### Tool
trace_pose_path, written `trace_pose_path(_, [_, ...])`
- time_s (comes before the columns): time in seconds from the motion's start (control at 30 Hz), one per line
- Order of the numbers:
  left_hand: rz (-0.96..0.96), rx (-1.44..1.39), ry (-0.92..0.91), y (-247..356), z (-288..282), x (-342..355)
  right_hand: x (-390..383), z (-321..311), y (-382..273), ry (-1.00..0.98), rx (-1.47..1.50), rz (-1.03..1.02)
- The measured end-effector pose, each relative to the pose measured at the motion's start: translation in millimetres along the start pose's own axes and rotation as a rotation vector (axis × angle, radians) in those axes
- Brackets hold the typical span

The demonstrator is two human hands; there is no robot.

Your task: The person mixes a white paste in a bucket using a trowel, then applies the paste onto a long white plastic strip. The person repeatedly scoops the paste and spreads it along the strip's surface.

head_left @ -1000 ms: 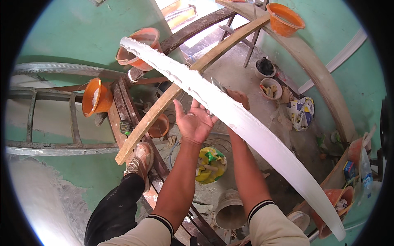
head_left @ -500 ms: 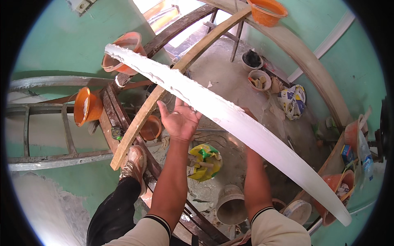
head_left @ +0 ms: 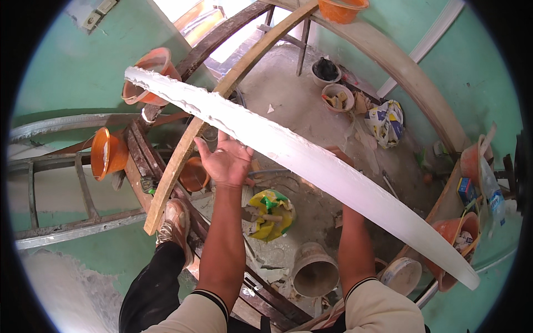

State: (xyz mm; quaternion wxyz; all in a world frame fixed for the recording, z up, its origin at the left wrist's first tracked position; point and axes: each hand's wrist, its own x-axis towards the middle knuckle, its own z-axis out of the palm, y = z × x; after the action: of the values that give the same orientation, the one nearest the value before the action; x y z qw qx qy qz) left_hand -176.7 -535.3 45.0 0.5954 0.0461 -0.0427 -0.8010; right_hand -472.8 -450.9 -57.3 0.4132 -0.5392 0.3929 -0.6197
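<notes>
A long, curved white plaster moulding (head_left: 311, 164) slants across the view from upper left to lower right. Its left part has a rough, ragged surface, while the right part is smooth and tapers to a point. Under its left half, my left hand (head_left: 226, 162) is palm up with fingers spread, the fingertips passing behind the moulding's lower edge. My right hand (head_left: 340, 155) supports the moulding from beneath, farther right; only a bit of it shows past the far edge, and most fingers are hidden. The moulding crosses over a wooden beam (head_left: 180, 152) near its left end.
Orange buckets (head_left: 109, 154) stand at left, upper left and right. On the dusty floor below are a yellow-green bag (head_left: 280, 216), a grey bucket (head_left: 315, 272) and pails (head_left: 337, 99). My shoe (head_left: 176, 222) rests on dark scaffold boards (head_left: 258, 288). A metal ladder (head_left: 83, 222) lies left.
The whole view has shifted slightly, so most of the surroundings appear farther left and higher. My hands and the moulding keep nearly the same arrangement.
</notes>
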Motion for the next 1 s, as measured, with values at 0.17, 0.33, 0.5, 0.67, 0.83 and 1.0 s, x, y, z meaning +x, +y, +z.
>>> trace_pose_path(0.17, [-0.008, -0.013, -0.065, 12, -17, -3, 11, 15, -23, 0.094, 0.174, 0.073])
trace_pose_path(0.33, [-0.007, -0.037, -0.077, 10, -7, -5, 19, 7, -9, -0.030, 0.057, 0.077])
trace_pose_path(0.5, [0.004, -0.025, -0.034, -5, -6, 1, 31, -12, 34, 0.168, -0.234, 0.181])
trace_pose_path(0.67, [0.026, 0.000, -0.023, 9, -5, -6, 80, 67, -10, -0.067, -0.071, -0.083])
trace_pose_path(0.83, [0.001, -0.018, -0.024, 2, -8, 2, 44, 13, 9, 0.246, 0.142, 0.369])
trace_pose_path(1.0, [0.033, 0.045, -0.006, 17, -16, -7, 33, 6, -11, -0.086, 0.516, 0.576])
